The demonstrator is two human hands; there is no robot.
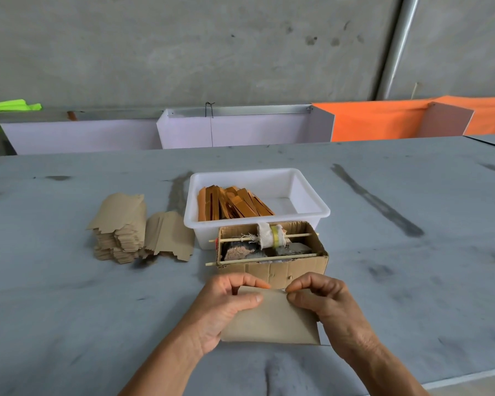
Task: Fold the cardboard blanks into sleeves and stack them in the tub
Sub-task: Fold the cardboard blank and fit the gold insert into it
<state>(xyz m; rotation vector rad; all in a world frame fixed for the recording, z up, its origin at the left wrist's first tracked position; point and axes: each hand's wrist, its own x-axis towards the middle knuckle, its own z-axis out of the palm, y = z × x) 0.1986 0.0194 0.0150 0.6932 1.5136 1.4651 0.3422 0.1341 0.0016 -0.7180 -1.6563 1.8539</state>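
On the grey table (pixel 383 281), near edge: flat brown cardboard blank (pixel 272 318), both hands pinching its far edge. Left hand (pixel 226 304) clamps thumb over the top-left edge, fingers curled behind; right hand (pixel 320 301) pinches the top-right corner. The blank looks light, thin and stiff enough to hold a crease; likely bends easily, so best gripped at the edges by the fold line, as now. White rectangular plastic tub (pixel 312 212) further back holds shiny orange-gold folded sleeves (pixel 232 204) packed in the left half; right half bare. Open corrugated cardboard box (pixel 272 252) just before the tub holds a cloth-wrapped roller on sticks and dark clutter, unclear. Stack of unfolded brown blanks (pixel 120 232) left of the tub.
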